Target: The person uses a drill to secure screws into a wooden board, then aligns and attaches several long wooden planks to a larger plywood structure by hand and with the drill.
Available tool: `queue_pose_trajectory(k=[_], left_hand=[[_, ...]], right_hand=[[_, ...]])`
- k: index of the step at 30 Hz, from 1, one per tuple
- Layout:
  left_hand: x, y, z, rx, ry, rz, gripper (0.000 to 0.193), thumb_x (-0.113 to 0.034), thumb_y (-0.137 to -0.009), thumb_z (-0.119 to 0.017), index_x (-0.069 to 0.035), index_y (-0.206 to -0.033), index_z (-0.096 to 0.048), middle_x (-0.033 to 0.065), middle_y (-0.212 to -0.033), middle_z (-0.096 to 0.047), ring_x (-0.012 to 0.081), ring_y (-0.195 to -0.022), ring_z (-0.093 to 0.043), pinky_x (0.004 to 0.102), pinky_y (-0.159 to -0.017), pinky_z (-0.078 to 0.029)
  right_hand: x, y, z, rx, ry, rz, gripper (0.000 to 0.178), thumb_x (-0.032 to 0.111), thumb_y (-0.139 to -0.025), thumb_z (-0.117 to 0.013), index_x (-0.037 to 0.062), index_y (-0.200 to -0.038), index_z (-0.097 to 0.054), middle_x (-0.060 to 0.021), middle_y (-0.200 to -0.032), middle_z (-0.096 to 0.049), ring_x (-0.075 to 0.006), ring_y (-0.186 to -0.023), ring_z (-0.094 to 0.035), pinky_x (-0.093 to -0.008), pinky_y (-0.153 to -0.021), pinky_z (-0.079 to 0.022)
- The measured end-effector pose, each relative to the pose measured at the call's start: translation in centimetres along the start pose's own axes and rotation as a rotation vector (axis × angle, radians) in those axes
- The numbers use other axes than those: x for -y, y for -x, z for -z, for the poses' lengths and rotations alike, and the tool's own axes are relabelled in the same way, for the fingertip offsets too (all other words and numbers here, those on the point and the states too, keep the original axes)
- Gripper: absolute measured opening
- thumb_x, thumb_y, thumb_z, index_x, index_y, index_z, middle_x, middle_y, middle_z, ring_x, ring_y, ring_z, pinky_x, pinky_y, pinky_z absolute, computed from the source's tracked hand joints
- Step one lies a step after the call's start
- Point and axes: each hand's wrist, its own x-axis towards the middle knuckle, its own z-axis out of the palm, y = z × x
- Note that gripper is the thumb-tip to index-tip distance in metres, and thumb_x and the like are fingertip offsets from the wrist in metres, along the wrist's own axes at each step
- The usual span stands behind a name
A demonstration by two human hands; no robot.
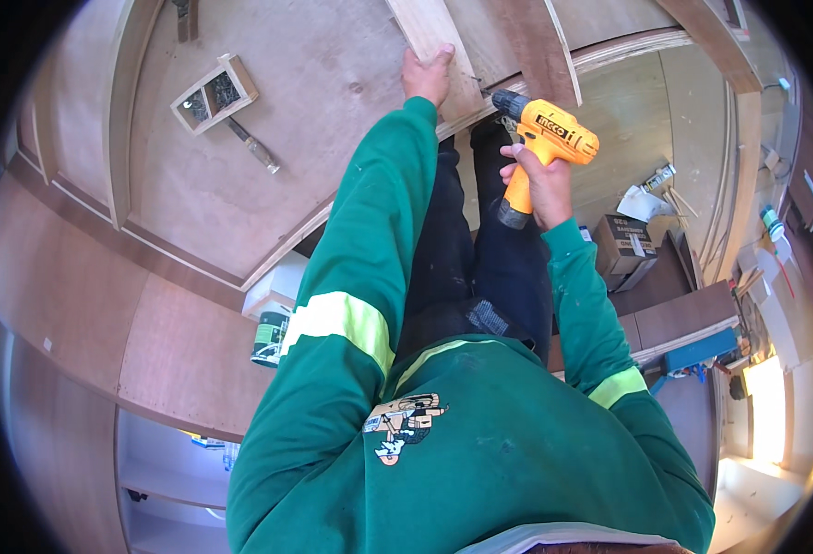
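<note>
My right hand (543, 183) is wrapped round the grip of a yellow and black cordless drill (559, 135). The drill's dark chuck points to the upper left, close to the edge of the plywood panel (333, 129). A pale wooden board (441, 42) lies at the top of the panel, and my left hand (428, 76) grips its left edge near the lower end. Some of the left fingers are hidden by the board.
A wooden box of screws (213, 95) and a hammer-like tool (253, 146) lie on the panel. Curved wooden ribs (122, 111) stand at its left. Another brown board (538, 46) lies at the top. A cardboard box (624, 251) is at right, a green can (269, 338) at lower left.
</note>
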Motion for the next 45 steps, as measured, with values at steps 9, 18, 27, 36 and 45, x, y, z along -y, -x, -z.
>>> queue_pose_trajectory(k=[9,18,27,36,45], left_hand=[[0.0,-0.1,0.2,0.036,0.091,0.018,0.051,-0.025,-0.087,-0.083,0.002,-0.123,-0.06,0.0156,-0.115,-0.072,0.0232,-0.101,-0.07,0.0379,-0.092,-0.055],[-1.3,0.8,0.1,-0.015,-0.041,-0.01,0.047,-0.025,-0.086,-0.083,0.001,-0.119,-0.061,0.018,-0.114,-0.073,0.0251,-0.103,-0.071,0.0387,-0.093,-0.054],[-0.1,0.1,0.0,0.031,0.04,-0.019,0.051,-0.024,-0.087,-0.084,0.001,-0.125,-0.06,0.014,-0.115,-0.073,0.0222,-0.101,-0.07,0.0364,-0.091,-0.055],[-0.8,0.5,0.3,0.051,0.136,0.021,0.052,-0.024,-0.088,-0.083,0.002,-0.126,-0.059,0.0147,-0.116,-0.072,0.0213,-0.102,-0.07,0.0361,-0.092,-0.055],[-0.7,0.1,0.6,0.042,0.026,0.022,0.051,-0.026,-0.088,-0.083,0.001,-0.124,-0.06,0.0141,-0.114,-0.073,0.0212,-0.101,-0.07,0.0358,-0.09,-0.055]], right_hand=[[1.6,-0.3,0.4,0.028,0.112,0.042,0.03,0.012,-0.095,-0.069,-0.0057,-0.118,-0.061,-0.0163,-0.1,-0.075,-0.015,-0.069,-0.07,-0.0292,-0.063,-0.059],[1.9,-0.2,0.4,0.006,0.08,0.053,0.028,0.012,-0.095,-0.069,-0.0041,-0.116,-0.061,-0.0145,-0.094,-0.075,-0.0146,-0.066,-0.069,-0.0291,-0.062,-0.059],[2.8,-0.3,0.0,-0.032,0.117,-0.026,0.029,0.022,-0.098,-0.07,-0.0012,-0.113,-0.063,-0.0113,-0.085,-0.073,-0.0142,-0.06,-0.068,-0.0281,-0.055,-0.057],[1.2,-1.2,0.4,-0.139,0.181,-0.012,0.028,0.026,-0.101,-0.066,-0.0007,-0.109,-0.065,-0.009,-0.075,-0.069,-0.0156,-0.056,-0.067,-0.0287,-0.053,-0.056],[2.1,-0.2,0.6,-0.094,0.19,0.013,0.027,0.024,-0.1,-0.066,-0.0015,-0.109,-0.065,-0.0073,-0.074,-0.068,-0.0147,-0.057,-0.067,-0.028,-0.054,-0.055]])
